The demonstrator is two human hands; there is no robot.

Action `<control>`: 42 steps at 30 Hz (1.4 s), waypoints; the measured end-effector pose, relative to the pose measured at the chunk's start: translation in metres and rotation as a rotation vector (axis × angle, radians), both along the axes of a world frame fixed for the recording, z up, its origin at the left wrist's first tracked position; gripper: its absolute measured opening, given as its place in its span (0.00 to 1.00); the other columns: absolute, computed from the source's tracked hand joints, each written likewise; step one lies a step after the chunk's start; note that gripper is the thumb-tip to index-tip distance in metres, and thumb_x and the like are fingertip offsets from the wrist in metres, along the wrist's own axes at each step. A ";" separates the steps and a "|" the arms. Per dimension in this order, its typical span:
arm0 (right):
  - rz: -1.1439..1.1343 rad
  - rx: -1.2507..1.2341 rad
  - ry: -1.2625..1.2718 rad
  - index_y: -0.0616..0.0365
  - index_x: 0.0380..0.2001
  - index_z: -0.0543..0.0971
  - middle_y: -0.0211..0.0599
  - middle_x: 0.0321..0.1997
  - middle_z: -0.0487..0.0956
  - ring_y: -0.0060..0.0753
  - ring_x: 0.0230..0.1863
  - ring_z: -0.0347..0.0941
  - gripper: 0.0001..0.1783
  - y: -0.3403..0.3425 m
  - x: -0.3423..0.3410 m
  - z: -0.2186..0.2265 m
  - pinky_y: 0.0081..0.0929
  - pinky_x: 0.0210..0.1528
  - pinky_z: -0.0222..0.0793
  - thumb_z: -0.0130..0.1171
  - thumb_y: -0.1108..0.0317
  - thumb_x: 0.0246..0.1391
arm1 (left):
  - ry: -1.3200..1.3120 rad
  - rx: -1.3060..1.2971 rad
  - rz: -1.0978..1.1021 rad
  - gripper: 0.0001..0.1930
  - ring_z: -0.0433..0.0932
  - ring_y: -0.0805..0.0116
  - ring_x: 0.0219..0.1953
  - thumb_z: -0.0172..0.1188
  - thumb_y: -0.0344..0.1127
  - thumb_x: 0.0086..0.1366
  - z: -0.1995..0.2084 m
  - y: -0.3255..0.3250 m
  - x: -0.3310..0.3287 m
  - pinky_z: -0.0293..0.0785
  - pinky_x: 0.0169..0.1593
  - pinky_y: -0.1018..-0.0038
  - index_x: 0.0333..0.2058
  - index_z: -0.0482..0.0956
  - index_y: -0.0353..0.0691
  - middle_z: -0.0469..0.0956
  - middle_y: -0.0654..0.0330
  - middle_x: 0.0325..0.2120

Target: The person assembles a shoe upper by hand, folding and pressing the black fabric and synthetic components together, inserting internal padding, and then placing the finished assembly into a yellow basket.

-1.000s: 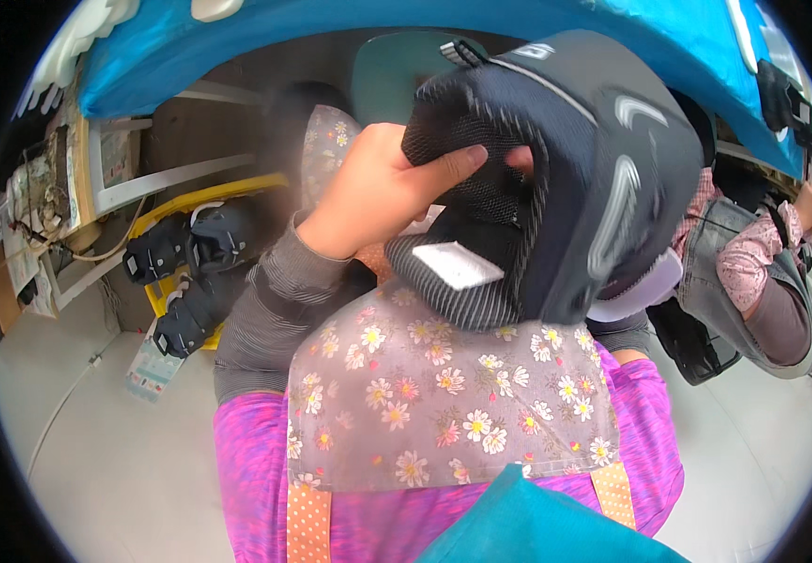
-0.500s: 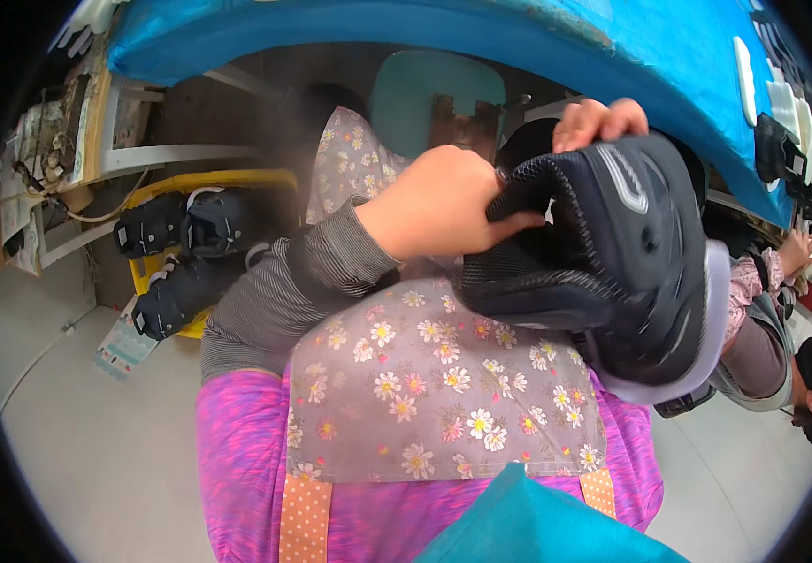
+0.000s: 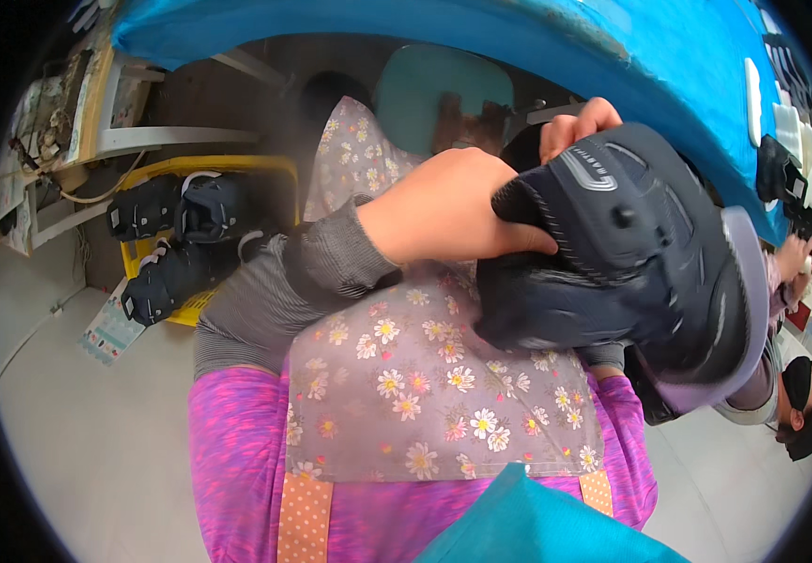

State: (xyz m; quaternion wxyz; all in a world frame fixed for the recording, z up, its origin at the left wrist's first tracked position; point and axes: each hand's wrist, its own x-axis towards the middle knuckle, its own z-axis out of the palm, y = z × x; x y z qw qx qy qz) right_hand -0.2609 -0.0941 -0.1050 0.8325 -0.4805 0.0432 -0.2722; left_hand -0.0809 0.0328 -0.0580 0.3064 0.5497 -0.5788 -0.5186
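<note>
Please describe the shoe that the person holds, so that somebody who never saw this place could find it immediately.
Start at the blue table across the top, then look just below it, above the flowered apron. There the left hand and the right hand hold a black shoe with a pale sole. Unlike the black shoes in the yellow crate on the floor, it is in the air, in a two-handed grip.

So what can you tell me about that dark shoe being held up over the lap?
The shoe is black or very dark navy, a padded, sneaker-like upper in what looks like fabric with smoother raised trim, and a pale grey sole edge along its right side. It is tipped on its side above the flowered apron. The left hand grips its collar near the opening, and fingertips of the right hand curl over its top edge.
</note>
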 end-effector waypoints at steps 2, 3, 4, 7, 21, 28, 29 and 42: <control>0.231 0.313 -0.126 0.60 0.34 0.66 0.39 0.28 0.73 0.31 0.28 0.68 0.20 0.002 0.015 -0.015 0.25 0.30 0.69 0.66 0.62 0.52 | -0.081 -0.123 -0.197 0.19 0.79 0.47 0.28 0.66 0.49 0.55 0.005 -0.002 -0.002 0.75 0.36 0.59 0.31 0.82 0.37 0.78 0.47 0.21; 0.284 0.498 -0.176 0.59 0.35 0.67 0.37 0.28 0.72 0.30 0.30 0.68 0.22 0.017 0.016 -0.020 0.24 0.31 0.68 0.68 0.59 0.51 | -0.175 -0.200 -0.229 0.18 0.79 0.48 0.28 0.68 0.46 0.56 0.002 0.000 -0.006 0.75 0.36 0.60 0.33 0.80 0.36 0.78 0.47 0.23; 0.268 0.498 -0.171 0.59 0.35 0.67 0.37 0.28 0.72 0.30 0.30 0.68 0.22 0.021 0.019 -0.022 0.24 0.31 0.68 0.68 0.59 0.51 | -0.165 -0.203 -0.243 0.18 0.79 0.48 0.28 0.68 0.46 0.56 -0.005 0.000 -0.010 0.75 0.36 0.60 0.33 0.80 0.36 0.78 0.47 0.23; 0.493 0.694 -0.201 0.56 0.33 0.65 0.36 0.26 0.74 0.27 0.26 0.70 0.25 0.037 0.029 -0.039 0.21 0.24 0.66 0.72 0.58 0.48 | -0.045 -0.382 -0.279 0.24 0.78 0.44 0.35 0.65 0.49 0.58 -0.019 0.004 -0.011 0.75 0.43 0.59 0.46 0.75 0.37 0.78 0.43 0.31; -0.801 -0.200 0.129 0.66 0.58 0.63 0.54 0.49 0.74 0.44 0.50 0.75 0.31 0.047 0.001 0.000 0.39 0.61 0.70 0.61 0.65 0.56 | -0.296 -0.192 0.013 0.14 0.80 0.47 0.30 0.62 0.46 0.56 -0.013 0.000 0.008 0.75 0.35 0.59 0.26 0.83 0.40 0.80 0.49 0.22; 0.171 0.473 -0.085 0.62 0.43 0.73 0.50 0.41 0.75 0.47 0.46 0.75 0.17 -0.012 -0.005 -0.043 0.40 0.46 0.78 0.64 0.64 0.55 | -0.380 -0.605 -0.088 0.06 0.80 0.55 0.22 0.58 0.35 0.50 -0.052 0.005 -0.023 0.75 0.28 0.62 0.20 0.80 0.42 0.78 0.52 0.18; 0.116 0.476 -0.073 0.62 0.42 0.73 0.50 0.41 0.75 0.47 0.46 0.75 0.17 -0.006 -0.006 -0.041 0.40 0.46 0.78 0.64 0.64 0.55 | -0.377 -0.593 -0.066 0.06 0.80 0.54 0.23 0.58 0.35 0.50 -0.054 0.006 -0.023 0.75 0.28 0.62 0.20 0.80 0.42 0.78 0.52 0.18; 0.229 0.432 -0.051 0.59 0.34 0.70 0.43 0.33 0.74 0.40 0.34 0.70 0.14 0.000 -0.008 -0.036 0.35 0.35 0.69 0.63 0.64 0.53 | -0.341 -0.491 -0.150 0.14 0.80 0.51 0.26 0.64 0.43 0.51 -0.015 -0.007 -0.016 0.76 0.31 0.60 0.22 0.78 0.37 0.78 0.52 0.19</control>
